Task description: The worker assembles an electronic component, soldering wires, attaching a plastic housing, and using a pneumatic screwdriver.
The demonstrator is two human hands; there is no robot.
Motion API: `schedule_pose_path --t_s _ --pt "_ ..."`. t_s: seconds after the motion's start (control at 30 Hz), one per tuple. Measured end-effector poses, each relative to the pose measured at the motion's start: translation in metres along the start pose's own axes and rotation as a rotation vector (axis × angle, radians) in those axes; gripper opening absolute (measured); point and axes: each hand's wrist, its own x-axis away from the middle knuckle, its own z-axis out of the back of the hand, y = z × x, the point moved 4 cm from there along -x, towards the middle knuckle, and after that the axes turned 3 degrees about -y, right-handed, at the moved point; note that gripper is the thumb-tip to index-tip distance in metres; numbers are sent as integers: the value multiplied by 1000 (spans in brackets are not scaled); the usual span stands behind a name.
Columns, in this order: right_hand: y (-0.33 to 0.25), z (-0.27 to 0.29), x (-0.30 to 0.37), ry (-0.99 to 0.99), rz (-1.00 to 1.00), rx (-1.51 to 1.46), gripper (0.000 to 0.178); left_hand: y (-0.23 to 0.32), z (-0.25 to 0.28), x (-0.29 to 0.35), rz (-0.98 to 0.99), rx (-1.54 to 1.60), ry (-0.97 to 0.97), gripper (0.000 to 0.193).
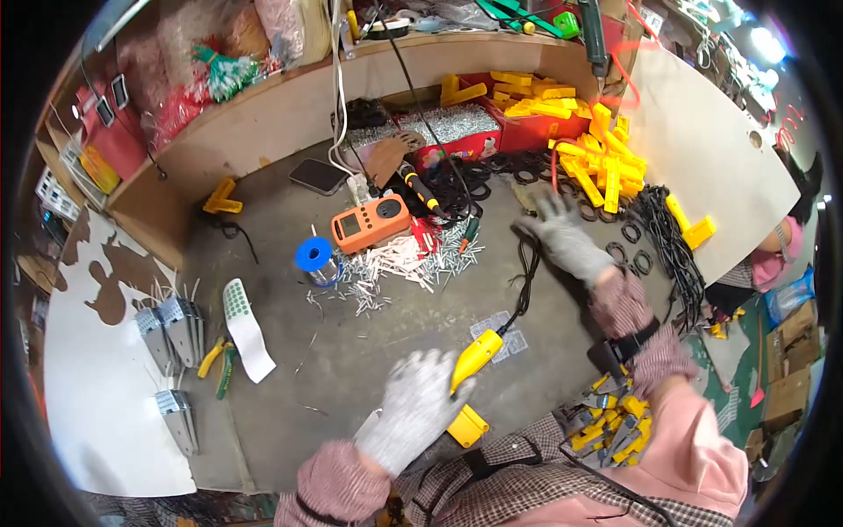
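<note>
My left hand (pixel 414 406), in a grey knit glove, is closed around a yellow plastic housing (pixel 478 358) low over the bench. A black cord (pixel 525 290) runs from its far end toward my right hand. Just below the left fingers is a wider yellow piece (pixel 469 427); whether it joins the housing is hidden. My right hand (pixel 566 235), gloved too, reaches far right with its fingers spread, beside several black cord rings (pixel 587 209). The cord's loop passes near its thumb. A small printed sheet (pixel 502 337) lies under the cord.
Yellow housings (pixel 606 162) are heaped at the back right, beside coiled black cords (pixel 672 255). An orange meter (pixel 371 223), a blue solder spool (pixel 316 258) and small pins (pixel 395 263) occupy the middle. Pliers (pixel 221 362) lie left; an electric screwdriver (pixel 594 39) hangs above.
</note>
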Motion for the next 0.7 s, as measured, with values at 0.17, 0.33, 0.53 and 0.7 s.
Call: schedule_pose_path --t_s 0.17,0.33,0.53,0.7 --pt "11 20 -11 104 -126 -2 33 -10 -4 -74 167 397 -543 50" --pt "-98 102 -8 -7 119 -1075 33 -72 7 49 786 1330 170 51" --pt "-156 48 -13 -318 354 -1032 34 -13 -6 156 820 1522 -156 62" --pt "-63 -17 -33 -137 -150 -728 24 -29 35 -51 -61 39 262 16"
